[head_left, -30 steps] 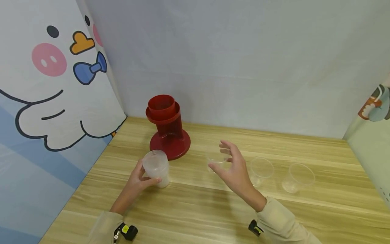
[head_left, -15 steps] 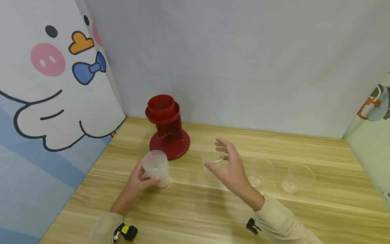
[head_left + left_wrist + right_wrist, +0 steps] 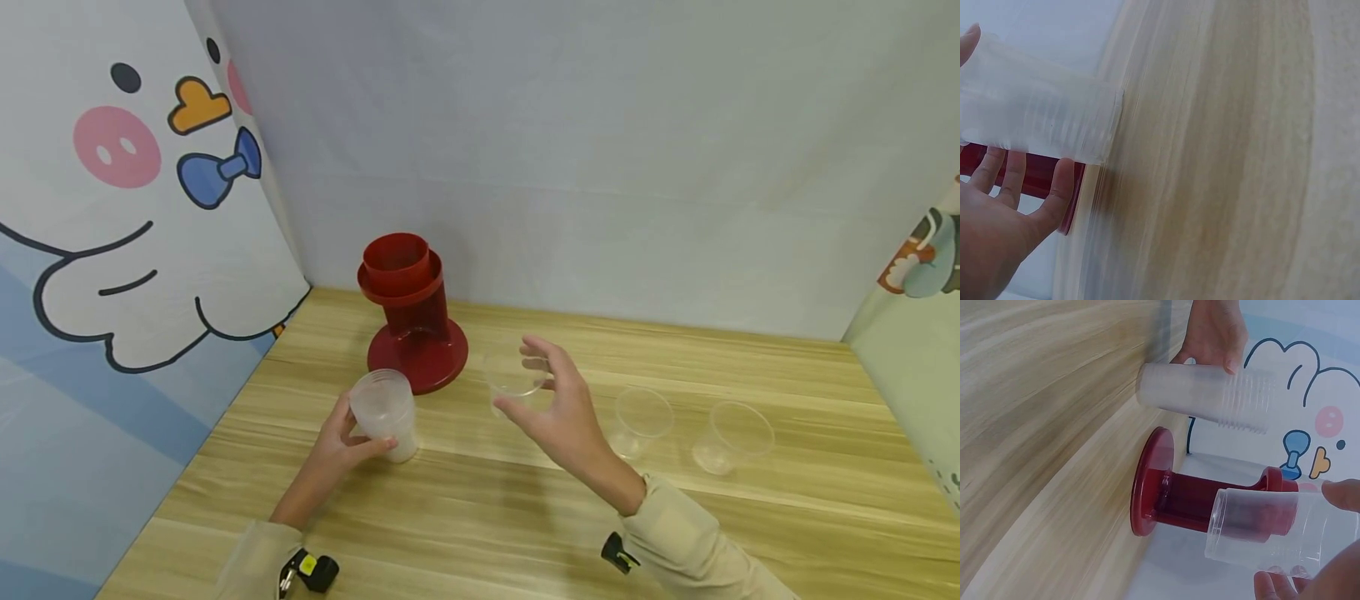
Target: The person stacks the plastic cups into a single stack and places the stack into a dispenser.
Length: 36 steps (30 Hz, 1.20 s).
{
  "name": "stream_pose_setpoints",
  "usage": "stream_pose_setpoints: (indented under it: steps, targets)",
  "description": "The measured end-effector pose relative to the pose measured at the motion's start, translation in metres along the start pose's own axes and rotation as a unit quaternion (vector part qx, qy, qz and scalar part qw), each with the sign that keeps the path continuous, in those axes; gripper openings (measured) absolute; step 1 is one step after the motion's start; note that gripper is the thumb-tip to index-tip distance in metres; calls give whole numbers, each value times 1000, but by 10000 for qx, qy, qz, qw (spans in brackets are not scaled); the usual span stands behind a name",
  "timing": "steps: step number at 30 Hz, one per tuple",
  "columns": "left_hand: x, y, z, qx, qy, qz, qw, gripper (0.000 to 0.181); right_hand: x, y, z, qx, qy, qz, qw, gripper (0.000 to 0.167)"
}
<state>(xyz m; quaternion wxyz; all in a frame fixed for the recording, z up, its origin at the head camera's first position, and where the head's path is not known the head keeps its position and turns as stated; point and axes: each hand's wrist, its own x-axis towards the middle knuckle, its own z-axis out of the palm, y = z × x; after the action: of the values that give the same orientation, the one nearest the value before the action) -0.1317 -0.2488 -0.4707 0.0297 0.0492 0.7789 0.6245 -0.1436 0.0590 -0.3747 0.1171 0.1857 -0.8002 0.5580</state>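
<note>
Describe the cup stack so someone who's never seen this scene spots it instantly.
On the wooden table, find the red stand. Just in front of it, the left hand grips the cup stack. It is cloudy white, with several rims layered together, unlike the clear single cups off to its right.

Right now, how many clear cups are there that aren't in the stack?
3: one held cup in the right hand, plus the middle cup and rightmost cup on the table. Extra cups nested inside might be hard to see.
</note>
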Motion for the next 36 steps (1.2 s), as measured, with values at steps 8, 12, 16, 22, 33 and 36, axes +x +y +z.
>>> stream_pose_setpoints:
  steps: [8, 12, 16, 22, 33, 36]
  targets:
    - [-1, -1, 0, -46, -9, 30, 10000, 80, 3, -6, 3, 23, -62, -23, 10000, 72]
    - [-1, -2, 0, -70, -16, 44, 10000, 79, 4, -8, 6, 81, -107, -47, 9999, 71]
    - [0, -2, 0, -40, -19, 42, 10000, 79, 5, -10, 10, 79, -116, -82, 9999, 70]
    - [-1, -1, 0, -64, -20, 27, 10000, 79, 8, -12, 15, 69, -170, -151, 9997, 71]
    - [0, -2, -1, -82, -41, 25, 10000, 81, 16, -17, 24, 194, -188, -394, 9989, 70]
    - [1, -1, -1, -75, -29, 1, 10000, 81, 18, -17, 26, 217, -208, -407, 9987, 69]
